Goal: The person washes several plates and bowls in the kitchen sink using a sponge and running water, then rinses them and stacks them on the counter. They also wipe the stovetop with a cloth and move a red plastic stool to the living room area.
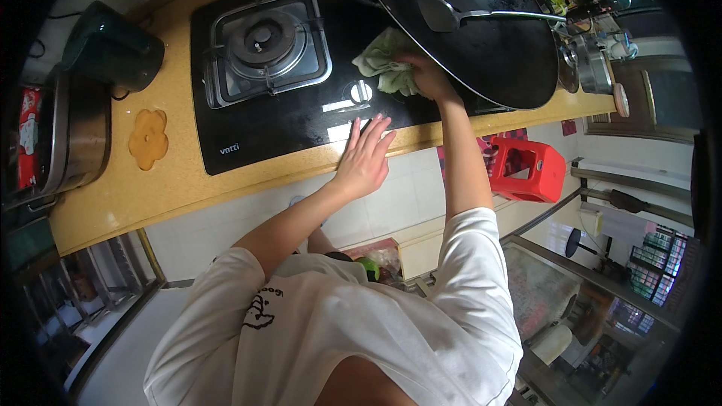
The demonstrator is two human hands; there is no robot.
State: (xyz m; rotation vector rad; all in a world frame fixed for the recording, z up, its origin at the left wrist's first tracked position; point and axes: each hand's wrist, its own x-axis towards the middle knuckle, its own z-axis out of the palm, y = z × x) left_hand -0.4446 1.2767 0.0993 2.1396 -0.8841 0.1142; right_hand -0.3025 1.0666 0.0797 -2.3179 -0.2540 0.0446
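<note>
Under the near rim of a large black wok (485,39), my right hand (431,76) presses a crumpled pale green cloth (389,62) onto the black glass gas hob (271,129). Part of that hand is hidden by the cloth. My left hand (366,158) rests at the hob's front edge, fingers spread and holding nothing. Just beyond its fingertips is a silver control knob (361,92). The left burner (264,39), inside its square metal pan support, stands uncovered. A metal spatula (443,14) lies in the wok.
A yellow countertop (152,197) runs around the hob. On the left are an orange flower-shaped mat (148,140), a dark green container (113,48) and a metal-sided appliance (84,129). Metal pots (589,65) stand right of the wok. Below the counter is a red plastic stool (530,169).
</note>
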